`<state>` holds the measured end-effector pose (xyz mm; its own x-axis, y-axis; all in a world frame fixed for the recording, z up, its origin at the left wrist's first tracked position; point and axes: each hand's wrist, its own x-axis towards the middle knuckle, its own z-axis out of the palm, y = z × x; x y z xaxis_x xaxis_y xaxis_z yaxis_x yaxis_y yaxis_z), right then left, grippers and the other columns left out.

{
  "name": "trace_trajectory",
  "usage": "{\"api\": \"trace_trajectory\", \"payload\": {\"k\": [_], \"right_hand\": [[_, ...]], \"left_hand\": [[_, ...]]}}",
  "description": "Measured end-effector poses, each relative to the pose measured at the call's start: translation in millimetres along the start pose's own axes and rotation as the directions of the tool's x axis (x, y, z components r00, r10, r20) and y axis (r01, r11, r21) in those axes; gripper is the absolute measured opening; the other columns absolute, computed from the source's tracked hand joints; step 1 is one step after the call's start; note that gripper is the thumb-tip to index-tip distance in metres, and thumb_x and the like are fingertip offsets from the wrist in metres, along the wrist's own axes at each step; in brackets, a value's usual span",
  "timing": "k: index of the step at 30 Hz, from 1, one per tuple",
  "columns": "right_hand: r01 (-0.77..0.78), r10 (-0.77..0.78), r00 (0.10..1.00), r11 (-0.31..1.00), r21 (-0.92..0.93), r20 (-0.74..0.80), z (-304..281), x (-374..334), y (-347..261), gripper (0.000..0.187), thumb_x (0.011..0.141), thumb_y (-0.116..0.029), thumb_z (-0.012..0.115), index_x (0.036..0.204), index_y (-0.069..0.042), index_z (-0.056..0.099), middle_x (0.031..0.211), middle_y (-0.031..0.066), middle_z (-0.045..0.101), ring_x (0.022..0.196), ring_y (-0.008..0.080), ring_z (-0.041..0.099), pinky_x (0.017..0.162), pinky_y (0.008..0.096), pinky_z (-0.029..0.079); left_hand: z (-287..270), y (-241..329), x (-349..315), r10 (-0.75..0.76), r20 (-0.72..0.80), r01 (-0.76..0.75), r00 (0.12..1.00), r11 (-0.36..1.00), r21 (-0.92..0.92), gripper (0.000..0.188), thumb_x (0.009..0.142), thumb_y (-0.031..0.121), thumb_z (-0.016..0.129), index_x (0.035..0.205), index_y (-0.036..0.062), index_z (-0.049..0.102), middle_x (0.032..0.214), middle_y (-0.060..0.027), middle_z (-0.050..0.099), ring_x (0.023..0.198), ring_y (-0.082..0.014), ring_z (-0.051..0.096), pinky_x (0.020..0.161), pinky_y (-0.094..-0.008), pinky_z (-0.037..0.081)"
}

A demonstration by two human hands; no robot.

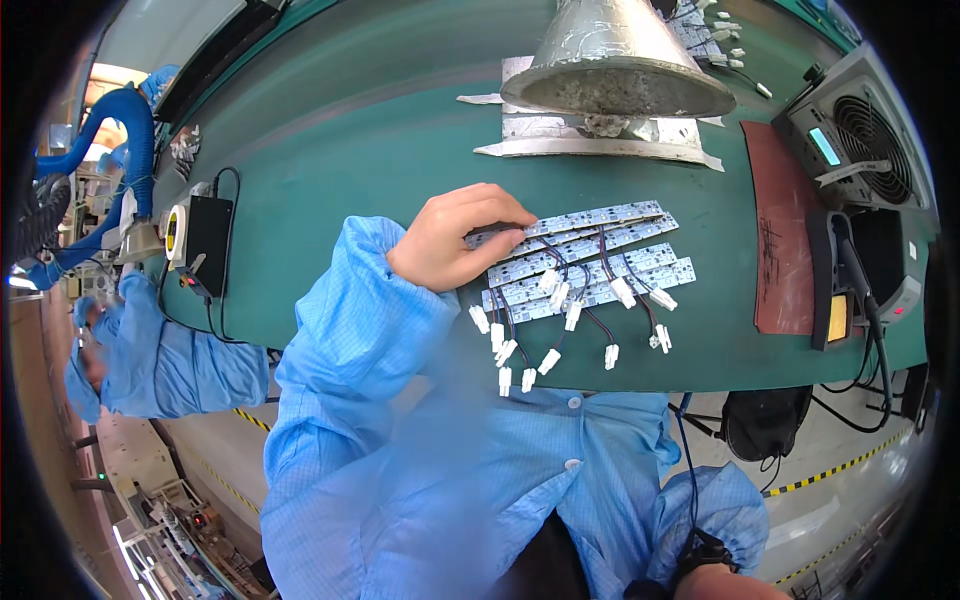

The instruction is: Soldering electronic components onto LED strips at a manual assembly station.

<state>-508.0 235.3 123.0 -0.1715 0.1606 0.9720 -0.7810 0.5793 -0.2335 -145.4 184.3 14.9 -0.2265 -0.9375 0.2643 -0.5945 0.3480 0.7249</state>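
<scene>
My left hand (pixel 462 237) reaches over the left end of several narrow white LED circuit boards (pixel 590 262). Its thumb and fingers are closed on the end of the farthest LED circuit board (pixel 625 213). The boards lie side by side, slightly fanned, on the green mat. From them run dark wire leads ending in white plug connectors (pixel 570 315), which hang toward the table's near edge. Low at the right, my right hand (pixel 735 584) shows only around the wrist, beside a black wrist strap (pixel 705 555) with a cord. Its fingers are outside the picture.
A metal fume cone (pixel 620 70) stands beyond the boards. Rightward are a brown mat (pixel 782 230), a soldering iron stand (pixel 835 275) and a fan unit (pixel 850 130). More wired boards (pixel 700 35) lie far back. At left are a black box (pixel 207 245) and another person's sleeve (pixel 190 365).
</scene>
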Motion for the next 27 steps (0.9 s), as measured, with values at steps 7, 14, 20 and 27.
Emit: {"api": "trace_trajectory", "payload": {"k": [7, 14, 20, 27], "right_hand": [[-0.107, -0.007, 0.990, 0.605, 0.789, 0.140, -13.4, -2.6, -7.2, 0.036, 0.104, -0.023, 0.046, 0.133, -0.003, 0.054, 0.132, 0.0127, 0.059, 0.116, 0.0253, 0.058, 0.099, 0.0402, 0.044], [-0.536, -0.155, 0.827, -0.507, 0.675, 0.540, 1.9, -14.8, -12.7, 0.052, 0.098, -0.040, 0.054, 0.143, -0.015, 0.044, 0.140, 0.0117, 0.051, 0.125, 0.0280, 0.048, 0.111, 0.0444, 0.029], [-0.973, -0.369, 0.173, -0.211, 0.099, 0.913, 38.4, -104.7, 4.8, 0.046, 0.099, -0.022, 0.047, 0.137, 0.005, 0.040, 0.116, 0.0151, 0.053, 0.104, 0.0258, 0.053, 0.092, 0.0400, 0.043], [-0.973, -0.034, 0.229, -0.048, 0.227, 0.973, 119.5, -111.4, 17.2, 0.043, 0.100, -0.009, 0.049, 0.137, 0.008, 0.035, 0.112, 0.0170, 0.055, 0.107, 0.0264, 0.055, 0.096, 0.0391, 0.046]], "left_hand": [[0.8, 0.7, 2.0, 0.007, 0.011, -0.007, 1.000, 1.000, 0.007, 0.017, 0.086, -0.003, 0.065, 0.103, -0.0038, 0.067, 0.097, -0.0152, 0.068, 0.087, -0.0273, 0.066, 0.077, -0.0350, 0.053], [-3.9, 2.2, -2.3, 0.004, -0.016, -0.004, 1.000, 1.000, 0.016, 0.020, 0.085, -0.003, 0.065, 0.106, -0.0037, 0.067, 0.098, -0.0156, 0.067, 0.086, -0.0277, 0.065, 0.076, -0.0351, 0.053], [-7.2, 14.1, 0.8, -0.163, 0.048, 0.155, 0.985, 0.978, 0.143, 0.035, 0.084, 0.009, 0.072, 0.118, 0.0007, 0.064, 0.105, -0.0134, 0.062, 0.095, -0.0277, 0.062, 0.082, -0.0359, 0.051], [10.6, 17.2, 1.9, -0.103, 0.059, 0.093, 0.993, 0.983, 0.159, 0.032, 0.085, 0.014, 0.070, 0.115, 0.0050, 0.068, 0.107, -0.0113, 0.061, 0.097, -0.0294, 0.057, 0.085, -0.0385, 0.046]]}}
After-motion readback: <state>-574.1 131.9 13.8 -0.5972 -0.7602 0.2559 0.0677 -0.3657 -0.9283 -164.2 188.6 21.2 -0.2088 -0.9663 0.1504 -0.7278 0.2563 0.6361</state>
